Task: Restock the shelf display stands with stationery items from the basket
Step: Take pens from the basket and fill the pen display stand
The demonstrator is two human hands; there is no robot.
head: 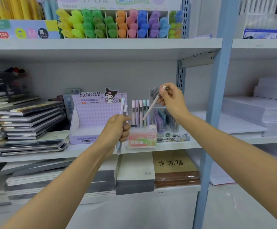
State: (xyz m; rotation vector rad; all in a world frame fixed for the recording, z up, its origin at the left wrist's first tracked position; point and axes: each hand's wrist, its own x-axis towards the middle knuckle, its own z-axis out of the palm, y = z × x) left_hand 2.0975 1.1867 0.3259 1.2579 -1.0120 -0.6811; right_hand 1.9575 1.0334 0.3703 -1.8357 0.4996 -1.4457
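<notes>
Now the left hand (118,128) is fisted round what look like two pale pens (122,106), their middles hidden by its fingers. The right hand (170,100) pinches one pink pen (151,108), tilted, its tip by the clear stand (142,141) on the middle shelf (184,144), where five upright pens (140,111) stand. One Kuromi box (91,123) sits just left.

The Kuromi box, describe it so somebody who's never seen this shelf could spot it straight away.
On the middle shelf, between the stacked dark notebooks on the left and the clear pink stand of upright pens, sits a lilac cardboard display box. It alone has a checked back panel headed KUROMI, with a cartoon figure poking above its top edge.
</notes>
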